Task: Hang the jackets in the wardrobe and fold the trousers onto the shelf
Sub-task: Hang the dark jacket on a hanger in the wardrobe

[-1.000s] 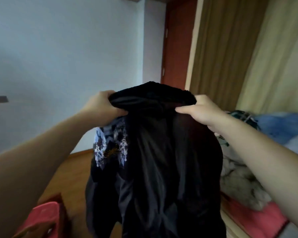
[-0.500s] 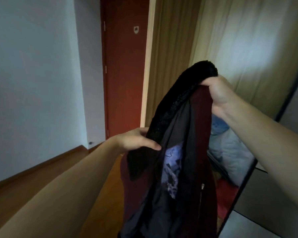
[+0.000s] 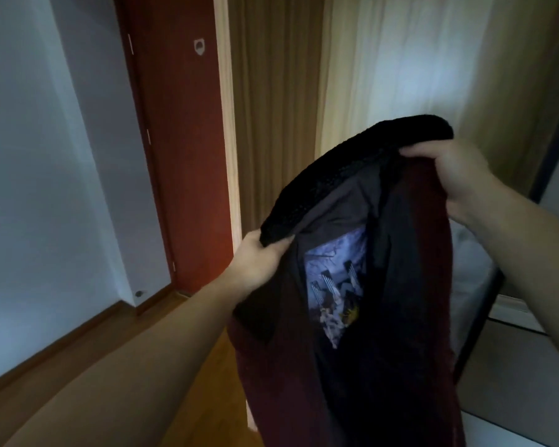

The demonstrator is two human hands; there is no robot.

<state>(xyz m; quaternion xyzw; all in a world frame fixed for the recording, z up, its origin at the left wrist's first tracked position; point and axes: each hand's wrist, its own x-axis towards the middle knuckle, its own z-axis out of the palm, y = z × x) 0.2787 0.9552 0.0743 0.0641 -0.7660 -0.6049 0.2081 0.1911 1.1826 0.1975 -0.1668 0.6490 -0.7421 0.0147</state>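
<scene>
A dark maroon jacket (image 3: 413, 333) with a black knitted collar (image 3: 352, 169) hangs in the air in front of me, its dark lining and a pale printed patch facing me. My left hand (image 3: 255, 262) grips the lower left end of the collar. My right hand (image 3: 449, 169) grips the collar's upper right end, higher than the left. The jacket's lower part runs out of view at the bottom.
A red-brown door (image 3: 178, 140) stands ahead on the left beside a white wall (image 3: 29, 156). Tan curtains (image 3: 288, 91) hang behind the jacket. A dark frame edge (image 3: 478, 317) and pale bedding (image 3: 468, 262) show at the right. The wooden floor (image 3: 204, 411) lies below.
The view has turned from the bed toward the door and curtains. My right hand has risen with the collar, and my left hand has dropped lower and taken hold of the collar's left end.
</scene>
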